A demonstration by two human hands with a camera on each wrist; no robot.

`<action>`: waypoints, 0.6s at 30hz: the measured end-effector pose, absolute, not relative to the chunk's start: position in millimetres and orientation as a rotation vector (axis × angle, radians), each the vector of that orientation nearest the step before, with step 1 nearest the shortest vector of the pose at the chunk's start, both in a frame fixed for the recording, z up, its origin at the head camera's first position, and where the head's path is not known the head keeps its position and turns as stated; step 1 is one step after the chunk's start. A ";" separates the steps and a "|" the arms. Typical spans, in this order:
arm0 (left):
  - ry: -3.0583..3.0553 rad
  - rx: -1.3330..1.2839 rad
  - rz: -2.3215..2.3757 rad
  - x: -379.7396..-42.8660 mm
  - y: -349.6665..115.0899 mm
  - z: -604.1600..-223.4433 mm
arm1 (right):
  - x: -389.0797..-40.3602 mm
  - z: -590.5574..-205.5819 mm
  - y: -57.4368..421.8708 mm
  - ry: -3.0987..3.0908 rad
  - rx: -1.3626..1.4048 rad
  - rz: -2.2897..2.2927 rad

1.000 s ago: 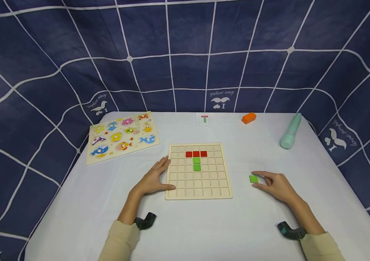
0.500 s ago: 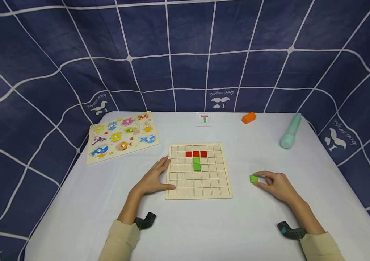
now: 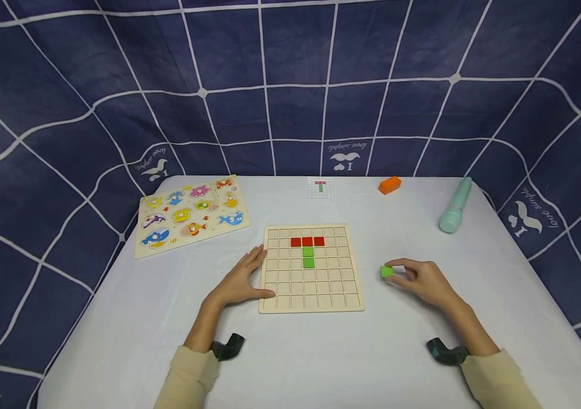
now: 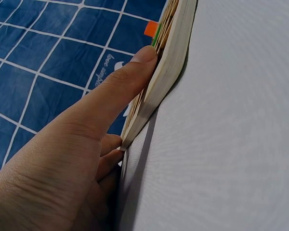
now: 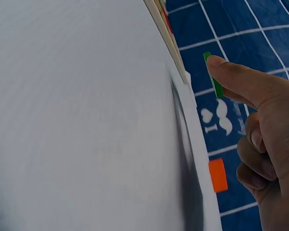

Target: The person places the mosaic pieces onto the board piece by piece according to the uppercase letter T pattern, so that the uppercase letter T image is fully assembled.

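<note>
A pale wooden grid board (image 3: 316, 288) lies at the middle of the white table. On it sit a row of three red tiles (image 3: 307, 242) and two green tiles (image 3: 308, 262) in a column below the middle one. My left hand (image 3: 238, 281) rests along the board's left edge, thumb on its near left corner and the other fingers extended beside it. To the right of the board, my right hand (image 3: 426, 281) pinches a green square tile (image 3: 386, 271) between thumb and forefinger. In the right wrist view this tile (image 5: 217, 88) is seen edge-on, held above the tablecloth.
A small card (image 3: 320, 188) with a red and green T pattern lies at the back, with an orange block (image 3: 390, 184) to its right. A mint-green microphone-shaped object (image 3: 455, 205) lies far right. A sea-animal peg puzzle (image 3: 193, 217) is at the left. Dark blue curtain (image 3: 290, 85) surrounds the table.
My right hand has moved slightly left and away from me, carrying the green tile, which now appears lifted and tilted. My left hand and the board have stayed put.
</note>
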State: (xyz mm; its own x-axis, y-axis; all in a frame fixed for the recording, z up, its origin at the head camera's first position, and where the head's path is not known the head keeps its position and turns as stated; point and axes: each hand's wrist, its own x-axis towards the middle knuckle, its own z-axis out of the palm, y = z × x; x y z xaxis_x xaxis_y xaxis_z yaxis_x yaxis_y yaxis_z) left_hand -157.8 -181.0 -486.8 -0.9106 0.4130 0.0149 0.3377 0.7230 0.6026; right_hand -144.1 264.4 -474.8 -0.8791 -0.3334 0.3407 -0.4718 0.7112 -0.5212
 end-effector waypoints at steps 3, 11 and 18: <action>2.800 0.624 0.949 -158.0 -181.0 -486.4 | -149.5 -472.0 249.5 -2.701 0.681 0.939; 2.799 0.632 0.955 -157.9 -181.8 -487.1 | -161.4 -465.9 197.7 -2.722 0.787 0.924; 2.790 0.627 0.955 -157.1 -182.0 -486.5 | -167.2 -466.6 152.5 -2.637 0.899 0.820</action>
State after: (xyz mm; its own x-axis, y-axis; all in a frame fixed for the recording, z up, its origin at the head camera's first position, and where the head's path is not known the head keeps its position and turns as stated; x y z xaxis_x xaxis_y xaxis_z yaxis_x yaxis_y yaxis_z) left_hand -157.1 -182.0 -486.5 -0.9058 0.4234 0.0145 0.3434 0.7138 0.6104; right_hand -167.2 152.5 -466.6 -0.7831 -0.4879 0.3855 -0.6205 0.6538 -0.4330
